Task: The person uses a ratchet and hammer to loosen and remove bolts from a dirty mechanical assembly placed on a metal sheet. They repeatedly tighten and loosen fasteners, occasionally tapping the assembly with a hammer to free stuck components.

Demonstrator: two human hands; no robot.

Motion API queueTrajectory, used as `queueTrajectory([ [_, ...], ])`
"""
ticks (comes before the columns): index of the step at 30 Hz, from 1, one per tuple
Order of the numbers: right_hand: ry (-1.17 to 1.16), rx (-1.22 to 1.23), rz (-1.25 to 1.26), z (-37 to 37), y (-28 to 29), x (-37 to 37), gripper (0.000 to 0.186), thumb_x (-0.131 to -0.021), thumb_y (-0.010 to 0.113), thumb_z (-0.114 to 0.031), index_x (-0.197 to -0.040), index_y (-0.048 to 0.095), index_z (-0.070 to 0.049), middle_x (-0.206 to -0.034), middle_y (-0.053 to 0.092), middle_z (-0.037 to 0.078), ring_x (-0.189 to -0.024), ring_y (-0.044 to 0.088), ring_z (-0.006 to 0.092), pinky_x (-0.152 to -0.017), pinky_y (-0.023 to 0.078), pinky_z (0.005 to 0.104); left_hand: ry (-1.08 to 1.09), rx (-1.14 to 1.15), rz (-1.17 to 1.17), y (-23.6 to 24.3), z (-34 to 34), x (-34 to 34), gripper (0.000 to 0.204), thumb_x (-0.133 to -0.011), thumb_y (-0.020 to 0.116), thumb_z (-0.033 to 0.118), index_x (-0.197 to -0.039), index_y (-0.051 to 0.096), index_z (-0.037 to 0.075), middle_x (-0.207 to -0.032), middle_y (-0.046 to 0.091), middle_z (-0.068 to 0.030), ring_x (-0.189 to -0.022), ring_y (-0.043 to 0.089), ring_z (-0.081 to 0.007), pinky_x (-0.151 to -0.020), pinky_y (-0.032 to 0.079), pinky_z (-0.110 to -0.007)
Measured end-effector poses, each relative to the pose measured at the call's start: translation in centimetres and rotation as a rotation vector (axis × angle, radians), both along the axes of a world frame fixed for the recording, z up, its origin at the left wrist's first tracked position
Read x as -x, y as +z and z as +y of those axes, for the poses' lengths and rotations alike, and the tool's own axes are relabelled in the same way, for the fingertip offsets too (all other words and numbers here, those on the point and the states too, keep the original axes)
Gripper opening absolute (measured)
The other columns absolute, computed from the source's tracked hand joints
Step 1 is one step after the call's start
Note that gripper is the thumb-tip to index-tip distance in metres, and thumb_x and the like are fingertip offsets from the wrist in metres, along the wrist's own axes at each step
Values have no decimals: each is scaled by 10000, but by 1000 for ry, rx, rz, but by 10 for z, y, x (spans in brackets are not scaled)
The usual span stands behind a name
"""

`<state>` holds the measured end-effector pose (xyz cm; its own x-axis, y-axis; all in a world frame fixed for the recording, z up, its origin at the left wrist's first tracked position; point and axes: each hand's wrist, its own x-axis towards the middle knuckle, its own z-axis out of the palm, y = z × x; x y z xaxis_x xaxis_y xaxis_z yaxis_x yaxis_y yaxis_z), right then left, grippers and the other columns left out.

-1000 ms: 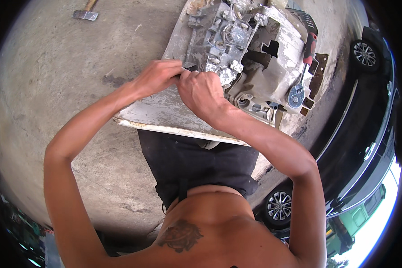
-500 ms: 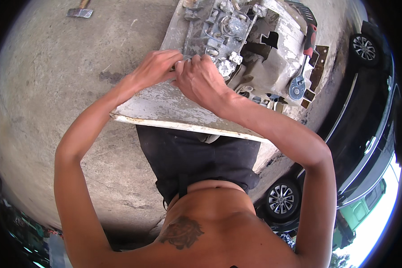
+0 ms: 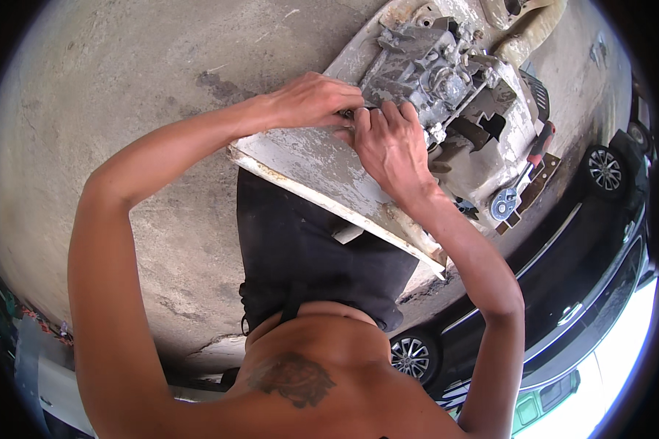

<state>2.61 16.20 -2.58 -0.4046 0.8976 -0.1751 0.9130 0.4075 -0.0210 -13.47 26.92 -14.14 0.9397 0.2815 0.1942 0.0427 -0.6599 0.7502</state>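
Note:
My left hand (image 3: 322, 101) and my right hand (image 3: 394, 150) meet at the near-left end of a grey cast metal assembly (image 3: 439, 84), fingers bent and pinched round a small dark part I cannot make out. The assembly rests on a weathered white-grey panel or tray (image 3: 304, 154), whose near edge crosses over my dark trousers. Right of the casting is a larger pale, flaking housing (image 3: 490, 168) with a dark opening. A red-and-black handled ratchet (image 3: 504, 201) lies along its right side, head toward me.
Concrete floor (image 3: 146, 66) extends to the left. A black car (image 3: 542, 285) with silver wheels runs along the right, a green vehicle (image 3: 545, 399) beyond it. A curved pale pipe (image 3: 527, 36) is at the top right. Another vehicle (image 3: 44, 395) shows at the bottom left.
The view has swung, so the casting, panel and both hands appear further right and the hammer has left the picture. My hands remain at the same end of the casting, fingers bent.

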Motion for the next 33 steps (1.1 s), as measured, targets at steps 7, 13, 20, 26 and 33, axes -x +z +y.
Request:
queueTrajectory([
  [7,59,-14,15,1,-5,13,133,-904,657,-118,-868,535,-79,-753,592,84,-791,567,241,-739,411,391,-13,105,-24,8,6,10,315,-788,798,132,-1076,691,60,-1027,642,-57,-924,691,-287,-728,552,-434],
  [13,116,-32,56,3,-6,11,169,-909,683,-125,-883,519,-93,-756,569,68,-796,555,231,-721,406,385,-76,208,-37,11,8,13,188,-807,767,106,-975,715,41,-965,626,-51,-881,670,-297,-751,521,-465],
  [20,-28,13,-123,4,-4,18,311,-968,683,-318,-798,599,-71,-657,628,106,-741,609,260,-743,414,403,57,312,-29,-2,1,9,213,-854,748,136,-973,658,-16,-901,650,-70,-816,666,-267,-688,527,-417],
  [26,-51,27,-218,0,-11,23,323,-944,686,-340,-771,606,-80,-672,619,95,-786,587,246,-766,408,397,144,1395,582,4,14,34,299,-977,543,125,-1201,568,-71,-793,698,-168,-517,579,-113,-408,404,-242],
  [33,206,43,-187,15,-2,0,101,-908,643,-153,-947,586,-79,-812,576,66,-879,559,219,-763,414,375,207,1836,483,-26,-14,8,219,-929,522,90,-1135,564,27,-838,635,-133,-586,547,-152,-464,371,-263],
])
